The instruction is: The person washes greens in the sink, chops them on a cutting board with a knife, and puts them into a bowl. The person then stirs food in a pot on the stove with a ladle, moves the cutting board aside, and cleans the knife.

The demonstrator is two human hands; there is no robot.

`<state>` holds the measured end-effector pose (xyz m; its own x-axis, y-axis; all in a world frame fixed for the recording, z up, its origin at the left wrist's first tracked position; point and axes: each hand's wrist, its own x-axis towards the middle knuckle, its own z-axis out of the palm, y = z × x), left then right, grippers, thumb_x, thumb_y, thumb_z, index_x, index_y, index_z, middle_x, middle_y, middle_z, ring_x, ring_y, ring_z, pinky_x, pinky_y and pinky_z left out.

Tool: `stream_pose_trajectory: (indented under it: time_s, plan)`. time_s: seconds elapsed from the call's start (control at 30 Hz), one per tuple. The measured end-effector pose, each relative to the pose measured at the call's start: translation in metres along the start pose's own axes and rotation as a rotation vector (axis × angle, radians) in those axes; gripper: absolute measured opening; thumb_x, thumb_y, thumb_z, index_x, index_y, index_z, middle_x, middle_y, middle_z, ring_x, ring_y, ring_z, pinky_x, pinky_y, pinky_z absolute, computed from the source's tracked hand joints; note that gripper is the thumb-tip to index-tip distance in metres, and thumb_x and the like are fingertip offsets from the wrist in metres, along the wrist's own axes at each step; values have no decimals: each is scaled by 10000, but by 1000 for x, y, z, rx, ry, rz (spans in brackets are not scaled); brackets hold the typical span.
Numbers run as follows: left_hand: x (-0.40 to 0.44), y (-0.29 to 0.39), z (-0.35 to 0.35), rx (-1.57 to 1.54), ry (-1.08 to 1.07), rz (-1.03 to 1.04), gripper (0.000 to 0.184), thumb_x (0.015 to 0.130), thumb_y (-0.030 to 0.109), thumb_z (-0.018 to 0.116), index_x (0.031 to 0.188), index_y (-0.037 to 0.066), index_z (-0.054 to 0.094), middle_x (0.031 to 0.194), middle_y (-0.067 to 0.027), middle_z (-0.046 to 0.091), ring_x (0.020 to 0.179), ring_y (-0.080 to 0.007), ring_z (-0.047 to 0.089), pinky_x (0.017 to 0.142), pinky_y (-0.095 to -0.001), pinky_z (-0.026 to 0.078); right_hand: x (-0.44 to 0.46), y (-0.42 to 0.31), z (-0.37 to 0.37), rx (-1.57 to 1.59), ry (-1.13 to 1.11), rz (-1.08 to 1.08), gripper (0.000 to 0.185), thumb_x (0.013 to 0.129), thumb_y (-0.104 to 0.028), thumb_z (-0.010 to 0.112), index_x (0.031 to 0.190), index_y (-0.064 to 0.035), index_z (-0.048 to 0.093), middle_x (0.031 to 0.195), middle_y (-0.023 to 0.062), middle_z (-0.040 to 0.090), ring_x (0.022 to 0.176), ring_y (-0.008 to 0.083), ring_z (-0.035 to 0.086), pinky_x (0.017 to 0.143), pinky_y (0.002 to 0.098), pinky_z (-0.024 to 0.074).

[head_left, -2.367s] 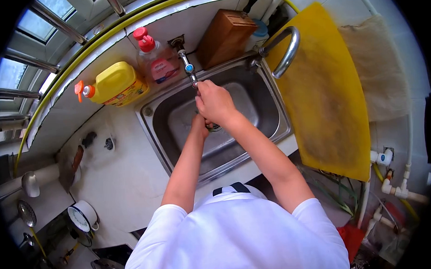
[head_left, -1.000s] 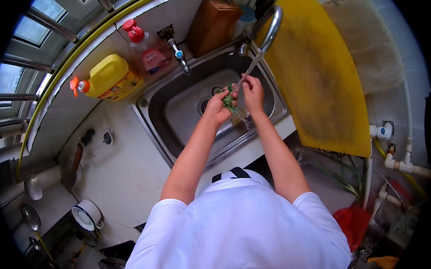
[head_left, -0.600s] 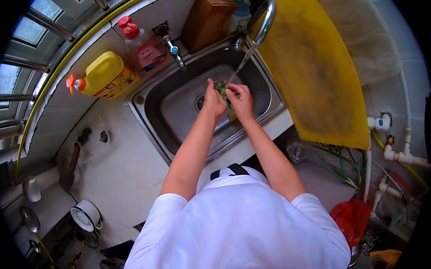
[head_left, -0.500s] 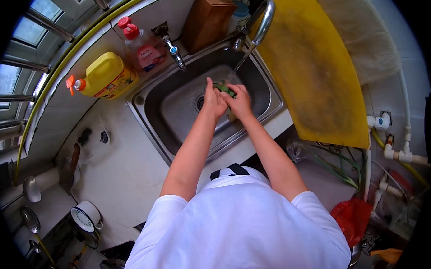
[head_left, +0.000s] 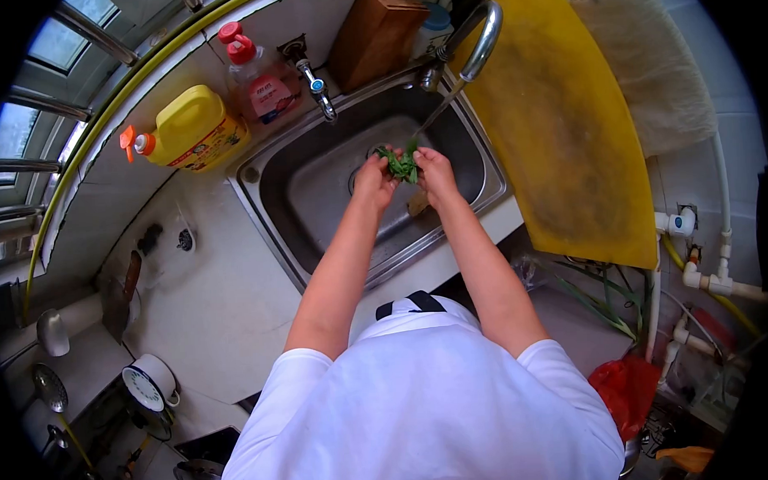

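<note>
With the greens point(head_left: 401, 167) as the centre of the dial, the left hand point(head_left: 374, 180) hides part of the drain point(head_left: 352, 183) at nine o'clock. Both hands cover the ends of the bunch, so its full length cannot be told. A brown thing point(head_left: 417, 204) at five o'clock, in the sink point(head_left: 307, 213), is partly behind the right hand point(head_left: 436, 175) and hard to make out. The window point(head_left: 60, 44) at ten and the wood block point(head_left: 377, 39) at twelve are cut off by the picture's edge.

The soap point(head_left: 266, 89) at ten has a pink label with pale lettering too small to read; the print on the yellow jug point(head_left: 189, 120), between nine and ten, is no clearer. The tap point(head_left: 318, 87) between ten and eleven shows a blue disc.

The greens are leafy and deep green, grasped between the fingers of both hands above the steel sink. Water point(head_left: 441, 109) runs in a thin stream from the curved chrome spout point(head_left: 485, 43) at one o'clock; whether it meets the leaves cannot be told. A flat yellow board point(head_left: 562, 141), smeared dark, stands at three, a rough, pale cloth point(head_left: 649, 70) at two
</note>
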<state>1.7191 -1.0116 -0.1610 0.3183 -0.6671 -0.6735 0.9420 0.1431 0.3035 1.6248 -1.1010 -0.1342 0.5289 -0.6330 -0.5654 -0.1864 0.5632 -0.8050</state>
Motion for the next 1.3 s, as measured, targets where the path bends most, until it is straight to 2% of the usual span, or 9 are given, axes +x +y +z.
stream_pose_trajectory:
  time_s: [0.2, 0.27, 0.4, 0.5, 0.67, 0.77, 0.9, 1.07, 1.3]
  plan:
    - [28, 2, -3, -39, -164, 90, 291, 917, 52, 364, 1184, 57, 479, 1135, -112, 567, 1001, -241, 572, 854, -411, 466, 9, -3, 7, -236, -70, -142, 225, 846, -113, 598, 1044, -6, 592, 832, 10, 624, 703, 81, 577, 600, 204, 455]
    - [25, 2, 8, 122, -85, 138, 282, 918, 72, 398, 1188, 54, 478, 1106, -115, 571, 984, -241, 574, 848, -418, 464, 32, 16, -2, -474, 36, -393, 223, 824, -90, 615, 1021, 15, 604, 813, 16, 621, 720, 84, 564, 613, 211, 445]
    - [11, 9, 22, 87, 47, 85, 243, 919, 116, 451, 1155, 99, 508, 1065, -96, 591, 967, -227, 574, 848, -397, 459, 20, -5, 3, -332, 54, -248, 194, 831, -62, 585, 1003, 27, 601, 832, 36, 623, 726, 101, 575, 629, 227, 457]
    - [20, 13, 9, -16, 52, -15, 192, 909, 154, 503, 1099, 151, 536, 986, -57, 616, 873, -192, 589, 724, -327, 486, 28, -2, -4, -115, -15, -166, 208, 815, -25, 574, 1011, 37, 608, 866, 55, 639, 737, 116, 595, 659, 235, 469]
    - [20, 18, 11, 142, 81, -25, 125, 879, 194, 573, 1001, 167, 572, 816, 22, 620, 645, -96, 556, 460, -215, 378, 28, -5, -7, -28, -114, -18, 188, 868, -29, 500, 1029, 29, 577, 914, 86, 629, 786, 168, 625, 732, 285, 505]
    - [23, 15, 11, 235, -29, 63, 173, 851, 190, 615, 1011, 137, 577, 770, 30, 608, 600, -72, 520, 443, -201, 349, 31, -2, -7, -1, -131, -29, 168, 872, -50, 515, 1008, 17, 586, 887, 72, 632, 752, 159, 621, 683, 272, 501]
    - [20, 17, 19, 296, 64, 94, 181, 854, 196, 611, 1011, 113, 576, 765, 27, 604, 567, -70, 504, 415, -191, 320, 21, -10, -4, -196, -193, -16, 152, 872, -70, 529, 984, 6, 598, 856, 54, 635, 731, 142, 611, 624, 267, 485]
    - [23, 17, 16, 278, 71, -34, 124, 865, 212, 600, 926, 106, 584, 720, 30, 581, 536, -58, 481, 394, -201, 307, 22, -12, -2, -230, -113, -44, 102, 840, -148, 612, 852, -49, 634, 704, 0, 606, 564, 70, 553, 462, 224, 416]
    - [27, 6, 15, 410, -45, 68, 109, 896, 227, 555, 879, 120, 564, 712, 22, 570, 531, -71, 487, 394, -184, 340, 22, -17, 0, -532, -118, -31, 134, 851, -193, 611, 837, -60, 613, 701, -7, 595, 531, 72, 541, 452, 213, 416]
